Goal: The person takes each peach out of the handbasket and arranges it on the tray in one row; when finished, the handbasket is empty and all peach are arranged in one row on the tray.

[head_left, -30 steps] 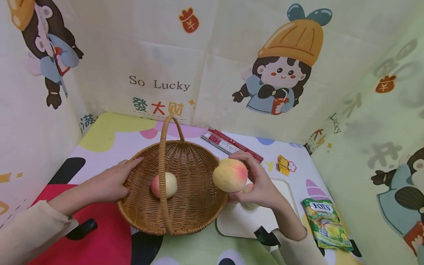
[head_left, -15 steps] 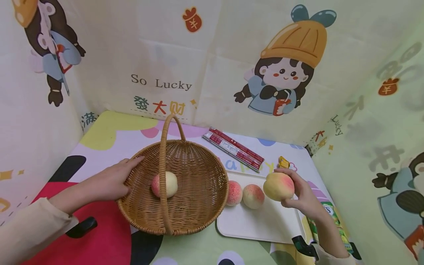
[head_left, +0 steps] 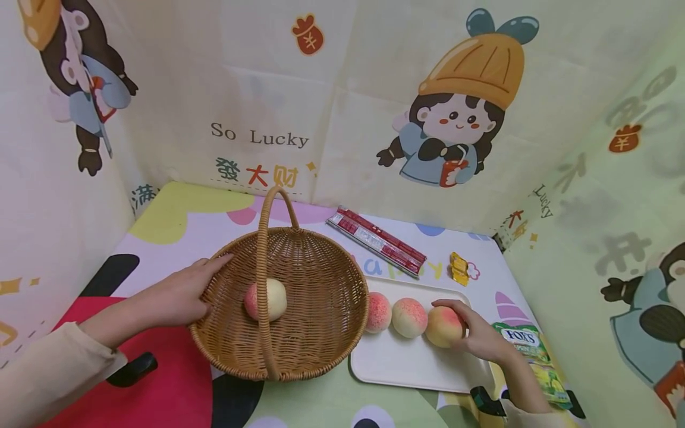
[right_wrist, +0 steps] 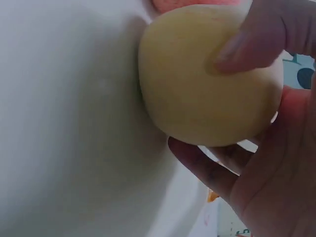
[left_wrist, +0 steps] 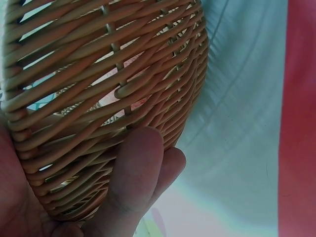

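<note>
My left hand (head_left: pixel 179 294) grips the left rim of a brown wicker basket (head_left: pixel 321 285); in the left wrist view the thumb (left_wrist: pixel 136 168) presses the woven side from outside. One pink and cream peach (head_left: pixel 275 299) lies in the basket, partly behind its handle. At the right, my right hand (head_left: pixel 484 333) holds a yellow peach (head_left: pixel 445 327) on the white tray (head_left: pixel 407 368). The right wrist view shows thumb and fingers round this peach (right_wrist: pixel 202 84), low against the tray's surface. Two more peaches, a middle one (head_left: pixel 409 317) and a redder one (head_left: pixel 379 312), sit in a row beside it.
Behind the tray lies a long red and silver packet (head_left: pixel 377 241). A small gold-wrapped piece (head_left: pixel 458 268) is near the tray's far right corner. A green candy bag (head_left: pixel 535 362) lies right of the tray, partly behind the right forearm. Printed cloth walls surround the table.
My right hand has carried the yellow peach from the basket's right rim, rightward over the tray, then down onto it beside the other two. The left hand and basket have stayed put.
</note>
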